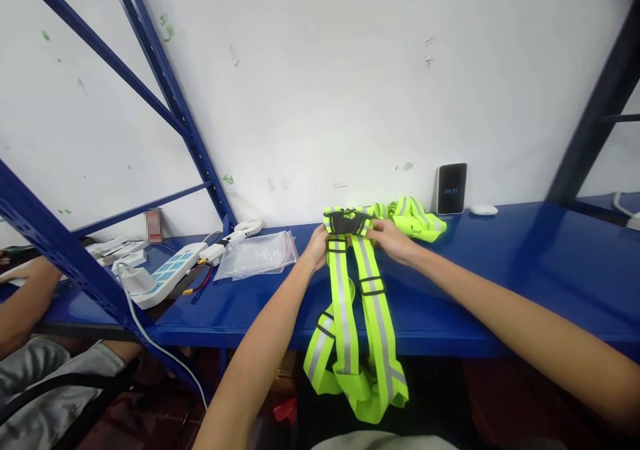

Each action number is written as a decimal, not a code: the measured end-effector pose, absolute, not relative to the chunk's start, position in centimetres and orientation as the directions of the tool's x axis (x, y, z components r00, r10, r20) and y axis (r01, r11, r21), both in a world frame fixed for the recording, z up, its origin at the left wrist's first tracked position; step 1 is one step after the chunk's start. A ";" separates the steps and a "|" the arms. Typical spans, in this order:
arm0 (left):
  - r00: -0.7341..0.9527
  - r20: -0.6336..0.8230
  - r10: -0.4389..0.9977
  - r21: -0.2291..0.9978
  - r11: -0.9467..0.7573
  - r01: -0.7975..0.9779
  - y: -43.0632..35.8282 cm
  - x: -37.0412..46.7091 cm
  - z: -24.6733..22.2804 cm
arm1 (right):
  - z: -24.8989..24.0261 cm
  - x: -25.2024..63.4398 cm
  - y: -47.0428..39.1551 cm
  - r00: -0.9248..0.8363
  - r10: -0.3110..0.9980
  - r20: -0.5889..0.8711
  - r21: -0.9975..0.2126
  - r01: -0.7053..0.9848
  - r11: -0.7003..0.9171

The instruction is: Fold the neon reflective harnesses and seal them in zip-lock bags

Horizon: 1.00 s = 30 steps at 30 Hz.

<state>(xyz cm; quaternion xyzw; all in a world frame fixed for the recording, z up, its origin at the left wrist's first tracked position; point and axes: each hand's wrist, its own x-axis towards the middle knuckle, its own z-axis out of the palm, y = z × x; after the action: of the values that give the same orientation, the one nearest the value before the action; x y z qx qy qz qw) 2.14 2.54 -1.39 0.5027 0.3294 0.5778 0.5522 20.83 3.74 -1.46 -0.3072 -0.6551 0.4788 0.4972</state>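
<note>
A neon yellow reflective vest (343, 297) made of straps with silver stripes and black buckles is stretched between my two hands. My left hand (317, 247) grips its upper left edge beside the black centre piece, fingers closed on the strap. On the other side, my right hand (393, 240) pinches the upper right edge. The vest's long straps hang in loops over the front edge of the table. Just behind my right hand lies a second bundle of neon yellow reflective straps (413, 218).
On the blue table (480, 283) lie clear plastic bags (260, 255), a power strip (173, 273), and a small white fan (247, 227). A phone-like display (451, 189) leans by the wall near a white case (483, 209). Blue shelf posts (170, 83) rise at left, where another person's arm (30, 297) shows.
</note>
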 end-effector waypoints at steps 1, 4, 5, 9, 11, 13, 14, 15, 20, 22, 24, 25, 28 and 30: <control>0.084 0.217 0.973 0.944 -0.187 -0.273 2.7 2.4 -1.9 | -1.9 20.8 3.9 -0.300 0.888 0.349 -0.935 -0.056 0.349; -0.009 0.270 0.963 0.957 -0.270 -0.102 3.2 2.9 -3.0 | -3.1 20.9 4.1 -0.273 0.907 0.322 -0.943 -0.010 0.332; -0.035 0.310 0.950 0.950 -0.311 -0.017 3.3 2.9 -3.2 | -3.3 20.8 4.1 -0.264 0.912 0.315 -0.945 0.005 0.328; -0.084 0.489 0.868 0.841 -0.444 0.309 3.2 2.7 -3.7 | -3.4 20.7 3.4 -0.239 0.910 0.339 -0.940 -0.049 0.338; -0.097 0.523 0.847 0.808 -0.456 0.373 3.1 2.8 -3.9 | -3.1 20.8 2.9 -0.208 0.895 0.396 -0.918 -0.061 0.392; -0.108 0.509 0.854 0.819 -0.442 0.366 3.1 3.0 -4.1 | -2.9 20.9 2.6 -0.181 0.852 0.491 -0.866 0.006 0.500; -0.111 0.490 0.864 0.834 -0.428 0.349 3.1 3.1 -4.2 | -2.8 21.0 2.4 -0.184 0.815 0.549 -0.822 0.056 0.566; -0.114 0.470 0.875 0.849 -0.413 0.328 3.1 3.3 -4.2 | -2.8 21.1 2.4 -0.197 0.772 0.604 -0.771 0.101 0.629; -0.130 0.404 0.906 0.903 -0.372 0.213 2.7 3.9 -3.9 | -2.8 21.2 2.2 -0.195 0.694 0.693 -0.664 0.200 0.720; -0.146 0.386 0.911 0.914 -0.356 0.195 2.6 4.0 -3.9 | -2.6 21.2 2.1 -0.184 0.720 0.669 -0.688 0.211 0.694; -0.166 0.376 0.911 0.918 -0.343 0.198 2.7 3.9 -4.0 | -2.4 21.3 1.8 -0.220 0.742 0.634 -0.711 0.212 0.670; -0.176 0.376 0.910 0.918 -0.340 0.204 2.8 3.9 -4.1 | -2.2 21.3 1.7 -0.247 0.748 0.616 -0.723 0.202 0.661; -0.195 0.393 0.898 0.907 -0.344 0.243 3.0 3.7 -4.4 | -2.0 21.4 1.7 -0.281 0.767 0.576 -0.764 0.147 0.628; -0.189 0.444 0.876 0.877 -0.383 0.289 2.9 3.7 -4.3 | -1.9 21.3 1.9 -0.266 0.778 0.569 -0.786 0.102 0.610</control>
<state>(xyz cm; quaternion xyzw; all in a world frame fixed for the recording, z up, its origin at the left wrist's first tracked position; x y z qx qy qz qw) 3.72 2.85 -4.32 0.5863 0.4966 0.5896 0.2489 21.32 1.91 -1.92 -0.3023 -0.7276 0.3220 0.5250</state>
